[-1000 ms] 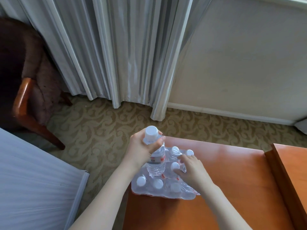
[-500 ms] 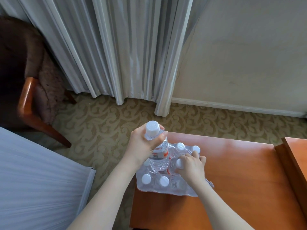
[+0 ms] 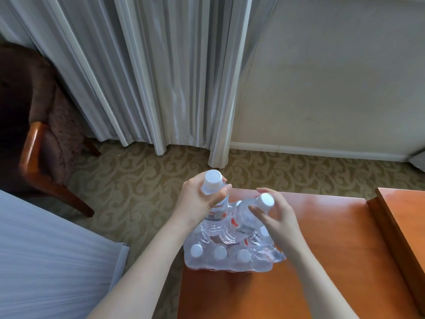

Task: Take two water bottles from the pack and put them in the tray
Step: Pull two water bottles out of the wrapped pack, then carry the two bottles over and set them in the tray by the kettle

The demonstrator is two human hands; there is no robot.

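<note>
A shrink-wrapped pack of water bottles [image 3: 230, 259] with white caps sits at the near left corner of the orange wooden table [image 3: 322, 261]. My left hand [image 3: 197, 201] grips the neck of a clear bottle [image 3: 215, 217] held upright just above the pack. My right hand [image 3: 276, 217] holds a second bottle [image 3: 243, 224] by its neck, tilted to the right, its base still at the pack's torn top. No tray is in view.
A raised wooden ledge [image 3: 400, 238] runs along the table's right side. A white bed [image 3: 46, 261] lies at lower left and a brown armchair [image 3: 34, 134] stands at far left. Grey curtains [image 3: 149, 77] hang over the patterned carpet [image 3: 138, 180].
My right hand has gone from pressing on the pack to pulling a second bottle up and out, tilted. The left hand keeps its bottle raised. The camera view has shifted slightly.
</note>
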